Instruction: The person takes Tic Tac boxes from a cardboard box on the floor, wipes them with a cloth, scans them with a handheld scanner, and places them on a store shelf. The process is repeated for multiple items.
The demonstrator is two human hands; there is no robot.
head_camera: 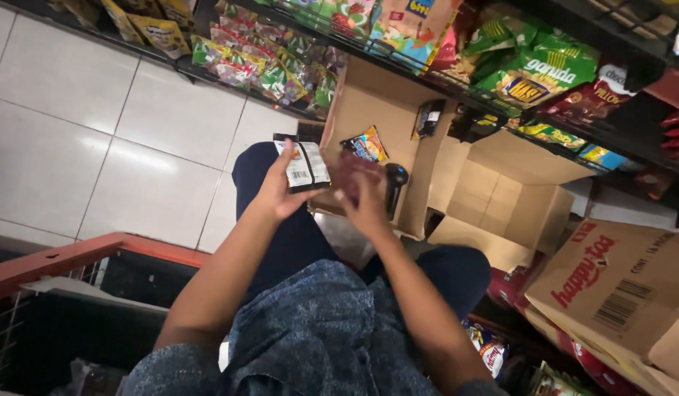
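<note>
The left hand (277, 192) is gripping a black-and-white snack packet (304, 167) just beside the open cardboard box (369, 110). The right hand (365, 202) is closing on a dark red packet (354, 170) and a black scanner (394, 180) at the box's front.

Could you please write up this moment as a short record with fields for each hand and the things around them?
Setting: shop aisle, white tiled floor, snack shelves
Left hand: grip closed on a small black-and-white packet
Right hand: holds a dark reddish packet, blurred
Below the hands: open cardboard box with a few snack packets inside
Right of the person: more cardboard boxes
Left of the person: red-rimmed cart
</note>
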